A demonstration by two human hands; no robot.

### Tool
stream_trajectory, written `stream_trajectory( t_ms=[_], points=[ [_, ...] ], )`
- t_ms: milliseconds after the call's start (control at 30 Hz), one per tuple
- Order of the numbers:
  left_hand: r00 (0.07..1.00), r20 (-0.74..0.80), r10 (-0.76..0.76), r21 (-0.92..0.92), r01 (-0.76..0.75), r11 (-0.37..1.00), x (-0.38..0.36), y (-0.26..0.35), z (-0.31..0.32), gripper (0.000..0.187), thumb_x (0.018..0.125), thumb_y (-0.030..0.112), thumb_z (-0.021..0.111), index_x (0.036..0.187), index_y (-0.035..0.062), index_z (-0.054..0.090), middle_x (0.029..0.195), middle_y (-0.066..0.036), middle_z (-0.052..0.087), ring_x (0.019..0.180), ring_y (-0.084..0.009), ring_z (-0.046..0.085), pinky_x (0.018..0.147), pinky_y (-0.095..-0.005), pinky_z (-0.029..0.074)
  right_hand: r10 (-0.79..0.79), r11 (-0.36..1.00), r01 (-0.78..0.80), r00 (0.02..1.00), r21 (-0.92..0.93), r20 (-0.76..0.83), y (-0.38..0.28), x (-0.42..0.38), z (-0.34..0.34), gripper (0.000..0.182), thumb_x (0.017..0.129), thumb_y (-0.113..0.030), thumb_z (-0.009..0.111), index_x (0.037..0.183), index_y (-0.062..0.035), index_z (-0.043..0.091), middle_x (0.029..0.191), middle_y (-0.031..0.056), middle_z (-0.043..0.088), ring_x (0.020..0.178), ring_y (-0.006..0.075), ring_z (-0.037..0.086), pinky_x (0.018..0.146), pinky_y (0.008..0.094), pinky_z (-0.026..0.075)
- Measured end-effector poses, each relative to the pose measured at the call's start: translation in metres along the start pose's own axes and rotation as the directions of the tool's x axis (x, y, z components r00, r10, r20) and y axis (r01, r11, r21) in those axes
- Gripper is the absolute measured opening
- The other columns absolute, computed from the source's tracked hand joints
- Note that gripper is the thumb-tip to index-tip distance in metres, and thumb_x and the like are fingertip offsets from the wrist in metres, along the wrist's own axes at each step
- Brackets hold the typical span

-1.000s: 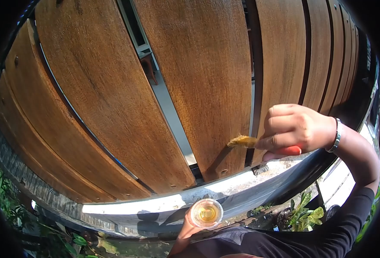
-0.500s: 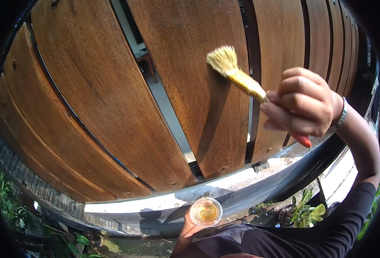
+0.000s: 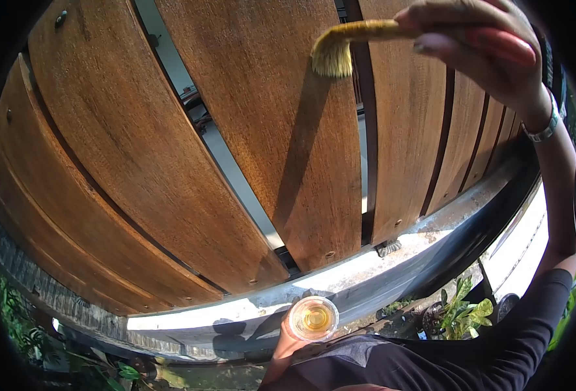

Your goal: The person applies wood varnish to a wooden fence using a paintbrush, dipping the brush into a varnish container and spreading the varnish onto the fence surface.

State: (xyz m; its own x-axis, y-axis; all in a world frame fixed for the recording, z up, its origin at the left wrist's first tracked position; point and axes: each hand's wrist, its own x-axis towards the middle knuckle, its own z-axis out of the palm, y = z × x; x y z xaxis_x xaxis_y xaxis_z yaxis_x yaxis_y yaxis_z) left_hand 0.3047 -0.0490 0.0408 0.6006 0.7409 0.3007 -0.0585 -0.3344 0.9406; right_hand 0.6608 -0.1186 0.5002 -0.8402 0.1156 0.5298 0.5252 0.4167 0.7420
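My right hand (image 3: pixel 480 49) is closed around the red handle of a paintbrush (image 3: pixel 366 31), high at the upper right. The brush lies nearly level, and its pale bristles bend downward against a wide brown wooden plank (image 3: pixel 268 111). A long shadow of it falls down that plank. Low in the middle, my left hand (image 3: pixel 289 340) grips a clear plastic cup (image 3: pixel 313 318) holding a little amber liquid. The fingers of this hand are partly hidden by the cup.
More upright planks (image 3: pixel 125 150) stand on both sides, with narrow gaps between them. A pale concrete ledge (image 3: pixel 359 277) runs beneath their lower ends. Leafy potted plants (image 3: pixel 463 313) are at the lower right, and greenery (image 3: pixel 21 326) grows at the lower left.
My right hand has risen with the paintbrush, which has turned from bristles pointing up-left to bristles pointing down. The cup in my left hand has hardly moved.
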Motion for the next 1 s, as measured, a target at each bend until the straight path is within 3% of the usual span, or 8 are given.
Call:
stream_trajectory(
  t_ms=[133, 200, 367, 600, 767, 900, 967, 1000],
  points=[
    [0.999, -0.009, 0.031, 0.044, -0.03, 0.999, 0.0, 0.005, -0.001, 0.079, 0.063, 0.017, 0.099, 0.131, 0.0008, 0.061, 0.123, -0.011, 0.071, 0.113, -0.0189, 0.068, 0.105, -0.0356, 0.052, -0.185, 0.938, 0.095, 0.95, -0.332, -0.253, 0.029, 0.024, -0.008, 0.015, 0.085, -0.007, 0.081, 0.077, 0.0036, 0.075, 0.095, 0.0114, 0.075, 0.072, 0.0184, 0.063, 0.06, 0.0299, 0.053],
    [1.0, -0.029, 0.001, 0.049, 0.0, 0.999, -0.001, 0.005, -0.002, 0.078, 0.064, 0.017, 0.099, 0.131, 0.0009, 0.062, 0.123, -0.011, 0.071, 0.113, -0.0191, 0.068, 0.105, -0.0356, 0.052, -0.287, 0.858, 0.204, 0.951, -0.471, -0.11, 0.014, 0.015, -0.007, 0.015, 0.084, -0.009, 0.082, 0.08, 0.0029, 0.074, 0.094, 0.0097, 0.073, 0.074, 0.0183, 0.063, 0.061, 0.0301, 0.054],
    [0.998, -0.025, 0.056, 0.004, -0.056, 0.998, -0.008, -0.015, -0.004, 0.076, 0.064, 0.017, 0.099, 0.129, 0.0008, 0.062, 0.122, -0.012, 0.071, 0.112, -0.0195, 0.069, 0.103, -0.0356, 0.053, -0.134, 0.99, 0.133, 0.991, 0.045, 0.016, -0.094, -0.051, 0.061, 0.027, 0.08, -0.016, 0.082, 0.097, 0.0015, 0.071, 0.083, 0.0051, 0.061, 0.077, 0.0202, 0.062, 0.07, 0.0322, 0.057],
    [1.0, 0.026, 0.006, 0.078, -0.008, 0.997, -0.004, -0.002, -0.006, 0.076, 0.064, 0.018, 0.099, 0.128, -0.0002, 0.062, 0.121, -0.012, 0.071, 0.11, -0.0195, 0.07, 0.102, -0.0351, 0.054, -0.02, 0.788, -0.188, 0.944, 0.586, 0.33, -0.178, -0.106, 0.1, 0.022, 0.08, -0.019, 0.076, 0.094, -0.0064, 0.066, 0.086, 0.0016, 0.054, 0.081, 0.0186, 0.057, 0.071, 0.0314, 0.049],
    [0.997, 0.054, 0.05, 0.042, -0.052, 0.998, -0.006, -0.003, -0.002, 0.076, 0.063, 0.017, 0.099, 0.128, 0.0002, 0.062, 0.121, -0.011, 0.07, 0.111, -0.0199, 0.068, 0.102, -0.0351, 0.053, 0.153, 0.943, -0.18, 0.982, 0.28, 0.115, -0.092, -0.054, 0.058, 0.025, 0.077, -0.016, 0.087, 0.093, -0.0048, 0.072, 0.074, 0.0022, 0.052, 0.069, 0.0214, 0.055, 0.06, 0.0327, 0.047],
    [0.996, 0.049, 0.071, 0.019, -0.072, 0.997, -0.004, 0.002, 0.001, 0.076, 0.063, 0.017, 0.099, 0.128, 0.0005, 0.062, 0.121, -0.011, 0.07, 0.111, -0.0201, 0.068, 0.102, -0.0356, 0.053, -0.027, 0.961, -0.011, 0.99, -0.276, -0.135, -0.029, -0.02, 0.005, 0.022, 0.085, -0.013, 0.082, 0.099, -0.0002, 0.073, 0.102, 0.0095, 0.074, 0.088, 0.0199, 0.067, 0.071, 0.034, 0.056],
    [0.996, 0.059, 0.074, 0.045, -0.077, 0.996, -0.006, 0.002, 0.0, 0.077, 0.063, 0.017, 0.099, 0.128, 0.0006, 0.062, 0.122, -0.011, 0.07, 0.112, -0.0201, 0.068, 0.102, -0.0356, 0.053, -0.117, 0.976, 0.024, 0.898, -0.218, -0.424, -0.012, -0.017, 0.014, 0.015, 0.085, -0.011, 0.082, 0.077, 0.0004, 0.076, 0.096, 0.0078, 0.076, 0.078, 0.0162, 0.064, 0.061, 0.0302, 0.054],
    [0.996, 0.057, 0.068, 0.034, -0.07, 0.997, -0.006, 0.0, -0.001, 0.078, 0.062, 0.017, 0.099, 0.128, 0.0006, 0.062, 0.122, -0.011, 0.07, 0.112, -0.0201, 0.068, 0.102, -0.0356, 0.053, -0.043, 0.967, -0.022, 0.968, -0.253, -0.248, -0.026, -0.026, 0.005, 0.017, 0.085, -0.013, 0.082, 0.092, -0.0002, 0.074, 0.101, 0.0096, 0.075, 0.085, 0.0185, 0.066, 0.069, 0.0331, 0.056]
  ],
)
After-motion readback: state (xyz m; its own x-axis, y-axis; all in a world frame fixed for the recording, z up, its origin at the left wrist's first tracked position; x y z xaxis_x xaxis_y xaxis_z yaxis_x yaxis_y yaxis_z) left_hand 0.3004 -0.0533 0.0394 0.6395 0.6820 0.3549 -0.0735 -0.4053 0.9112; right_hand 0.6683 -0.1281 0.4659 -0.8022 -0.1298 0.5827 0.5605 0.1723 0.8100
